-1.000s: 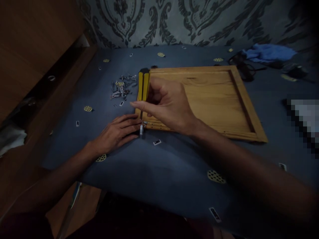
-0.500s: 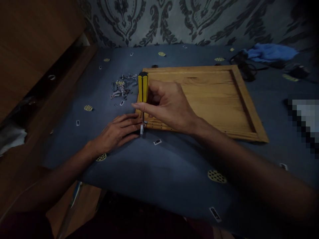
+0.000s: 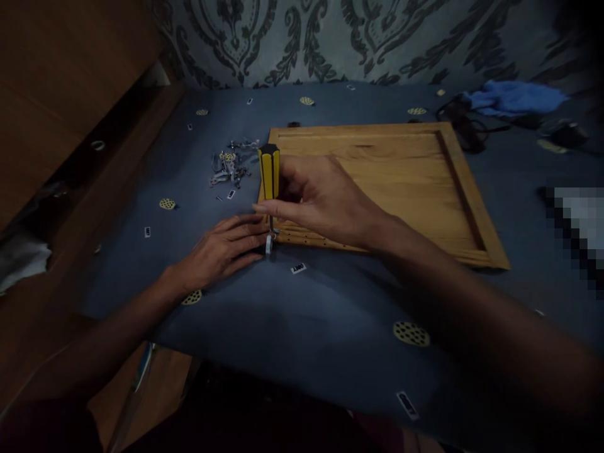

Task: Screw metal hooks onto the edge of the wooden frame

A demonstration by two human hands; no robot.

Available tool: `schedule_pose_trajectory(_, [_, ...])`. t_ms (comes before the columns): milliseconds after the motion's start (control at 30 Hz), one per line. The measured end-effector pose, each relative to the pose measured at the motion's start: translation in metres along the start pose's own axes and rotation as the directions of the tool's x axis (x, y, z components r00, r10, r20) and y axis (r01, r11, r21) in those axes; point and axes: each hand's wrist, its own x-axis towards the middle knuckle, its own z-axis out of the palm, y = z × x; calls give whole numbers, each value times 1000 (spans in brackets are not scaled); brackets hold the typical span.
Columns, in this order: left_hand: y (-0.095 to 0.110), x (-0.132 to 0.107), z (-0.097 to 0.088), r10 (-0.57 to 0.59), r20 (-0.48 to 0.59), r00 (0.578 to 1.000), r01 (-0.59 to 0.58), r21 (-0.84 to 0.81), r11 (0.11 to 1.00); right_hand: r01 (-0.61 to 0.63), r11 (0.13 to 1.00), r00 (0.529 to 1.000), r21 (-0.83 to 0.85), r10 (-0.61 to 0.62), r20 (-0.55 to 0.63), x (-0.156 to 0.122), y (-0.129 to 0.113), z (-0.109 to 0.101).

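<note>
My right hand [image 3: 325, 198] is closed around a screwdriver [image 3: 270, 173] with a yellow and black handle. The shaft points down at a small metal fitting [image 3: 268, 244] on the near left corner of a framed wooden panel [image 3: 387, 189]. Palm down, my left hand [image 3: 226, 248] lies with its fingers stretched out, and the fingertips reach the corner beside the fitting. Along the panel's near edge runs a row of small dark holes. Whether the screwdriver's tip sits in a screw is too small to tell.
A pile of small metal fittings and screws [image 3: 231, 167] lies left of the panel on the dark blue patterned cloth [image 3: 302, 327]. At the back right are a blue cloth [image 3: 516, 97] and dark eyewear [image 3: 467, 129]. Wooden furniture [image 3: 70, 107] stands along the left.
The screwdriver's handle has dropped slightly and tilts a little differently, and my right hand has shifted with it. My left hand and the panel have stayed in place.
</note>
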Motion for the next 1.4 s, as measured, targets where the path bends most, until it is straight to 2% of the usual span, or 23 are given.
schedule_pose_trajectory(100, [0,0,0,-14,5,1000,14,-20,1000,-24,998,999,51,23,23,1,-3,-7])
schedule_pose_trajectory(233, [0,-1,1,-26,11,1000,27,-33,999,15,977,995,211,-35,93,3,-5,-16])
schedule_pose_trajectory(367, [0,-1,1,-14,10,1000,14,-32,999,1,945,987,326,-53,150,4,-4,-18])
schedule_pose_trajectory(433, [0,0,0,-16,9,1000,16,-31,999,-17,943,994,333,-19,104,3,-3,-13])
schedule_pose_trajectory(567, [0,0,0,-19,11,1000,19,-29,999,-44,956,995,290,67,-69,1,-2,1])
schedule_pose_trajectory(667, [0,0,1,-13,-2,1000,13,-21,1000,-40,968,991,249,71,-117,1,-2,6])
schedule_pose_trajectory(767, [0,0,1,-10,-5,1000,9,-28,1000,-19,968,997,250,39,-72,2,-3,1])
schedule_pose_trajectory(933, [0,0,0,-18,14,1000,18,-38,999,-23,938,992,346,-21,123,4,-6,-12])
schedule_pose_trajectory(1000, [0,0,1,-21,12,1000,22,-44,999,-33,937,994,348,-5,109,4,-7,-11])
schedule_pose_trajectory(1133, [-1,-1,1,-26,13,1000,27,-46,999,-51,943,995,328,76,-65,2,-6,3])
schedule_pose_trajectory(1200, [-1,-1,1,-27,14,1000,27,-49,998,-58,944,990,324,97,-106,2,-5,7])
schedule_pose_trajectory(1300, [-1,-1,1,-29,13,999,30,-44,999,-54,945,995,322,80,-67,4,-4,3])
schedule_pose_trajectory(1400, [0,-1,0,-34,25,999,35,-37,999,-40,939,998,343,24,51,6,-4,-6])
